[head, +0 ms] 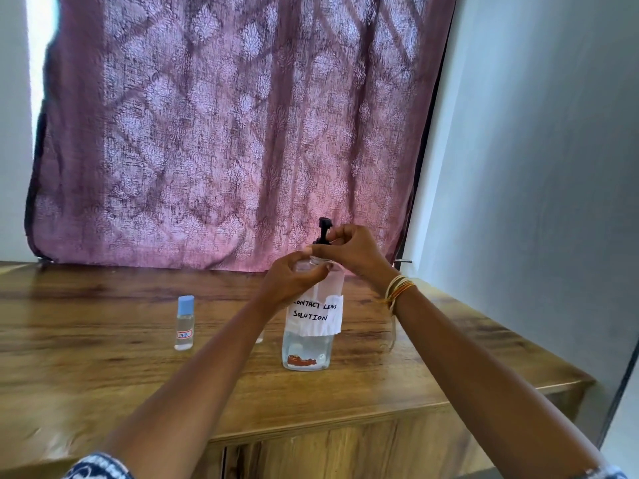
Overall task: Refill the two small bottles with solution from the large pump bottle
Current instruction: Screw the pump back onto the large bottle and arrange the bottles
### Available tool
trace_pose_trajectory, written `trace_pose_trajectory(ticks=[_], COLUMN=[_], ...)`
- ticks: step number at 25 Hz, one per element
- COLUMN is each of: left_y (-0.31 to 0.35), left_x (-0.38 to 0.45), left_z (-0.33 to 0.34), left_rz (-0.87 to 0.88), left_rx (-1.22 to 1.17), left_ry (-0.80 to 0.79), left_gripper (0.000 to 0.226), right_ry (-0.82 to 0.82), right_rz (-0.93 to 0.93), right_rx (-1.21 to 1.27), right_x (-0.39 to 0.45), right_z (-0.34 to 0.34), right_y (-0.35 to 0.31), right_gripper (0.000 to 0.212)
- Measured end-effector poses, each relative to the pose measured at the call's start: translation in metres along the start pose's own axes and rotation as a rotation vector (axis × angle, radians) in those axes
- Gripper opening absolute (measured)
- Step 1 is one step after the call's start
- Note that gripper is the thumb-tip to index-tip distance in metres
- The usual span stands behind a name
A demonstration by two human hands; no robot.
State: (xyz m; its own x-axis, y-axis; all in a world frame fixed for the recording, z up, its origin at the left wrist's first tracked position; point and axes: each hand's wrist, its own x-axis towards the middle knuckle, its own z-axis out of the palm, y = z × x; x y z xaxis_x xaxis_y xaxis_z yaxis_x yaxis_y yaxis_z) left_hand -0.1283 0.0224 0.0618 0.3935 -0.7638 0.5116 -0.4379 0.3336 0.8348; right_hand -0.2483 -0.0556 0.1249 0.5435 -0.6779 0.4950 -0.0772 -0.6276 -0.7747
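We had the large pump bottle [308, 326] standing upright on the wooden table [103, 340], its clear body under our left hand [294, 281], whose fingers curled round the shoulder to keep it from turning or tipping. Just above those fingers our right hand [352, 252] pinched the black pump head [323, 229] at its collar, most likely to unscrew it so the solution could be poured, though blur kept us from telling a twist from a press. Well to the left of our left fingers stood one small bottle [184, 323], its blue cap on, so it was not yet ready for filling. What seemed a second small bottle [260, 337] hid behind our left forearm. A patterned curtain [224, 133] hung behind the pump.
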Motion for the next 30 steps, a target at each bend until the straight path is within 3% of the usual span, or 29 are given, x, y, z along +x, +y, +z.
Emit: trace_pose_trajectory(ticks=[2,4,6,12,17,20,26,28,30], left_y=[-0.002,-0.002,-0.003,-0.001,-0.002,-0.001,-0.005,0.0,0.009], left_x=[-0.001,0.0,0.0,0.0,0.0,0.0,0.001,0.0,-0.003], left_z=[-0.001,-0.003,-0.004,-0.005,-0.005,-0.002,0.003,0.0,-0.004], left_rz=[0.018,0.005,-0.014,0.015,-0.004,0.0,0.029,0.02,-0.008], left_rx=[0.033,0.029,0.018,0.006,0.041,0.03,0.019,0.082,0.103], left_ry=[-0.014,-0.018,-0.008,-0.05,-0.029,0.009,0.09,0.053,-0.009], left_gripper=[0.024,0.034,0.037,0.037,0.036,0.029,0.026,0.025,0.033], right_ry=[-0.072,-0.288,-0.395,-0.092,-0.394,-0.271,0.046,0.029,-0.068], right_rz=[0.005,0.019,-0.005,-0.078,0.026,-0.05,-0.019,0.012,0.041], right_rx=[0.053,0.319,0.406,-0.019,0.309,0.21,0.138,0.162,0.162], right_x=[0.0,-0.001,0.002,0.001,0.002,-0.001,-0.012,-0.013,-0.017], right_z=[0.007,0.002,-0.011,0.007,-0.004,-0.003,0.018,0.018,0.012], right_y=[0.002,0.002,0.003,-0.003,0.004,0.004,0.0,-0.002,0.0], right_gripper=[0.036,0.017,0.024,0.027,0.034,0.032,0.025,0.026,0.04])
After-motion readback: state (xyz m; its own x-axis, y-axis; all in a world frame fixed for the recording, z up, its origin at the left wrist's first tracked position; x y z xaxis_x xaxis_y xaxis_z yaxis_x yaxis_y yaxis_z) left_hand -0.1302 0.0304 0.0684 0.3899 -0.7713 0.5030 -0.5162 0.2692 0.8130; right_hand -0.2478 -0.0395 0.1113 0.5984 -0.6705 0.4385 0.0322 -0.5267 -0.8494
